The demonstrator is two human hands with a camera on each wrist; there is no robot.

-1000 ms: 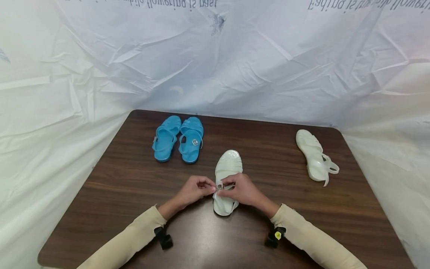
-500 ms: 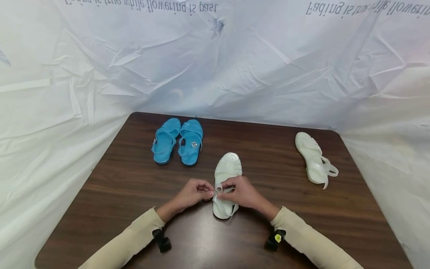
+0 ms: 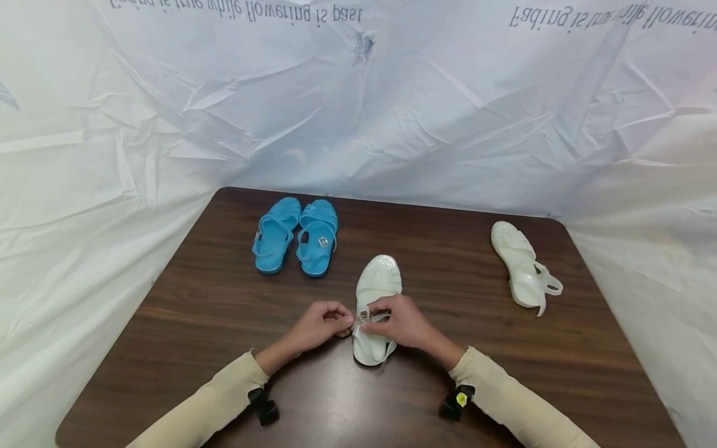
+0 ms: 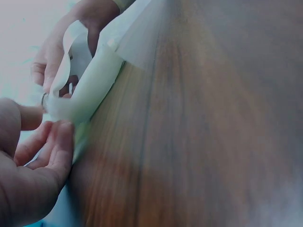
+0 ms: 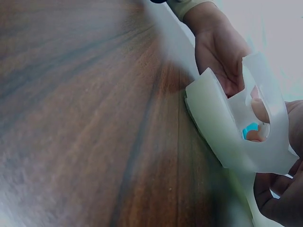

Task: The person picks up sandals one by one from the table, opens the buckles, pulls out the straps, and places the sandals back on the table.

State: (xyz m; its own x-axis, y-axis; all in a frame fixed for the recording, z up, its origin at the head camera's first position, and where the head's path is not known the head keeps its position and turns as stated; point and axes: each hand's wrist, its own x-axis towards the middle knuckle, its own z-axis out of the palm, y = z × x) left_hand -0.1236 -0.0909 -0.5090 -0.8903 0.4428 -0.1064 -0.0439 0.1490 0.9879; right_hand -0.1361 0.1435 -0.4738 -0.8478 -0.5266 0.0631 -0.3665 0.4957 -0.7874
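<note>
Grip of the right hand [image 3: 404, 320], pinched round the buckle [image 3: 363, 317] of the nearer white sandal [image 3: 379, 278] mid-desk [image 3: 336, 404], would best hold firm while the left hand [image 3: 320, 326], whose closure I cannot tell, guides the strap [image 5: 273, 87] flat, short of the blue sandals [image 3: 271, 251].

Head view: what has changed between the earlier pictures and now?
The left hand has drawn slightly leftward from the buckle; whether it grips anything is unclear. The right hand still holds the middle white sandal at that buckle. The blue sandals and far-right white sandal stayed put.
</note>
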